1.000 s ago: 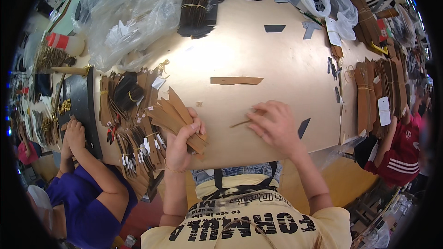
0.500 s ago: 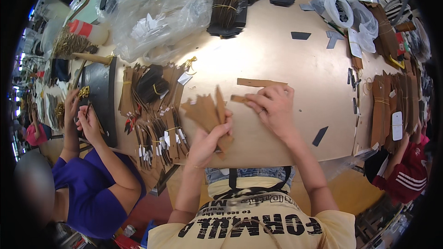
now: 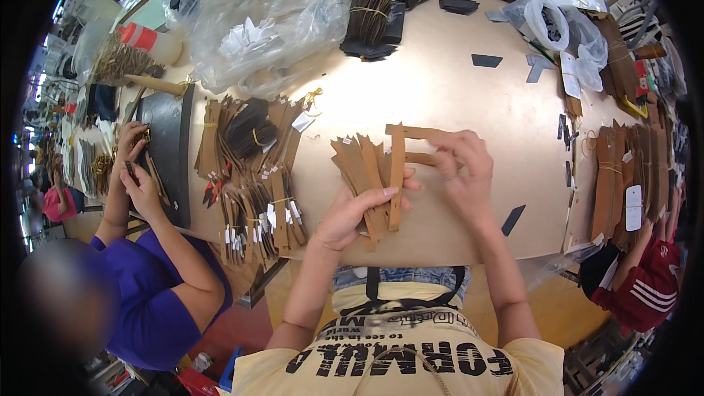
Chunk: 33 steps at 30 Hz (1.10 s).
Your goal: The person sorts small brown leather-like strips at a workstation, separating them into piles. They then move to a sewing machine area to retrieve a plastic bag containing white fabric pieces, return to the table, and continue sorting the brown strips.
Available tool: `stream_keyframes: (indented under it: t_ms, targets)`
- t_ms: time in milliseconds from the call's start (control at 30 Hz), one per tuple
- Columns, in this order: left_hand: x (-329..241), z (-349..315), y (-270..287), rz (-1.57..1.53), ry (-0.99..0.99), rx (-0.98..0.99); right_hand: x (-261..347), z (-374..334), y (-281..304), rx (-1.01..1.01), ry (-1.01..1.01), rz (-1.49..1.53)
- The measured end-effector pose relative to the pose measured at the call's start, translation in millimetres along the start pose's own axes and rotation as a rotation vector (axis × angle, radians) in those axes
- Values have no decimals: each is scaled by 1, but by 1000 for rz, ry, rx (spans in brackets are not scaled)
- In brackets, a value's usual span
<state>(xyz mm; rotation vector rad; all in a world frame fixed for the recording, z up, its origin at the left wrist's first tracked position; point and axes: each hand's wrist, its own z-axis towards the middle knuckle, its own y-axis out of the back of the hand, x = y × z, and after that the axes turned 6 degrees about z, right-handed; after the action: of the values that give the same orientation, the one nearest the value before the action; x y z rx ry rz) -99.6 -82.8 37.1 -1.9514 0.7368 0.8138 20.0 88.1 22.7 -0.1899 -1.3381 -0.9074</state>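
Observation:
My left hand [image 3: 356, 213] is closed round a fan of brown leather-like strips [image 3: 359, 169], thumb across them. One strip [image 3: 397, 169] stands nearly upright at the right side of the fan, apart from the others. To the right, my right hand [image 3: 469, 176] pinches the end of another brown strip [image 3: 419, 158], whose left end passes behind the upright one. Just beyond my right fingers, a longer brown strip [image 3: 414, 132] lies flat on the table [image 3: 440, 227].
Bundled brown strips with white tags [image 3: 257, 205] lie left, below a clear plastic bag [image 3: 257, 22]. Dark bundled pieces [image 3: 369, 18] sit at the back. More strip bundles [image 3: 620, 176] are at right. A dark piece [image 3: 513, 220] lies nearer. A co-worker in purple [image 3: 154, 293] works at left.
My right hand has moved right with its strip. My left hand has shifted slightly right, and the outer strip in its fan now stands farther from the rest.

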Motion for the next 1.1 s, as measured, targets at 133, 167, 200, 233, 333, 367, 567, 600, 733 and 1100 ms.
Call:
stream_keyframes:
  t_ms: [133,167,200,233,333,367,567,600,733,1100]
  targets:
    - [-3,0,4,-36,77,116,24,9,13,252,-384,529]
    - [-3,1,4,-24,93,101,26,14,12,258,-438,557]
    - [-3,2,4,-13,108,84,27,19,12,278,-457,593]
    - [-4,3,3,-10,89,51,28,23,13,301,-474,630]
    - [-6,5,4,11,11,-60,26,28,17,151,-444,560]
    - [-8,5,5,29,-19,-98,24,28,18,177,-439,542]
    - [-24,23,9,222,-83,-272,10,38,23,137,-337,337]
    - [-28,30,9,267,-93,-297,5,44,25,92,-310,278]
    - [-39,55,8,175,-157,-478,-13,59,29,36,-343,147]
    - [-19,28,14,-207,-128,-275,-27,51,28,48,-455,-50]
